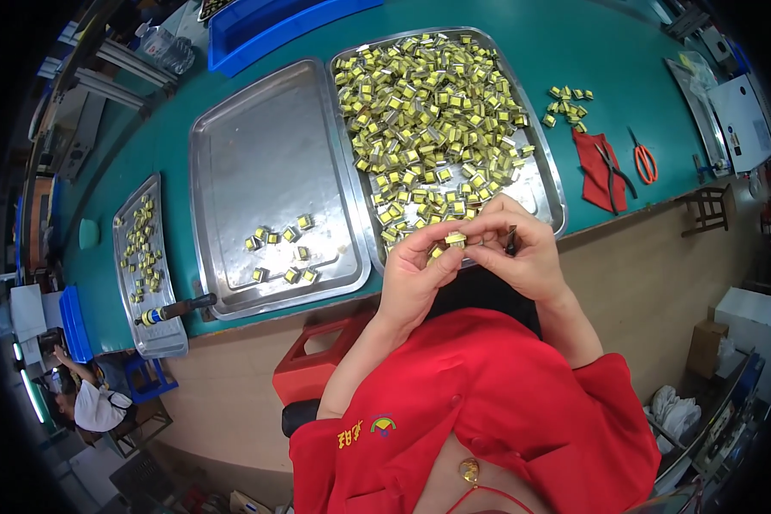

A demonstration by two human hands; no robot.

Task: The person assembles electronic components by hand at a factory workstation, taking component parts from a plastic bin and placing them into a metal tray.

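Observation:
Just over the near edge of a full metal tray (540,184), my two hands meet at a small yellow-taped transformer (456,240). My left hand (415,278) is closed, thumb and fingers pinching it, and another yellow piece shows by its fingertips. From the other side my right hand (522,257) grips the same transformer with its fingertips. A small dark object (511,241) sticks out between the right fingers; its kind cannot be made out. A thick heap of similar transformers (428,111) fills most of that tray.
To the left, a second metal tray (265,154) holds several transformers, as does a narrower tray (152,300) with a dark-handled tool (176,309) across it. On the right are loose transformers (567,107), a red cloth (598,176), dark pliers (612,171) and orange-handled scissors (645,163). A person (98,403) sits far left.

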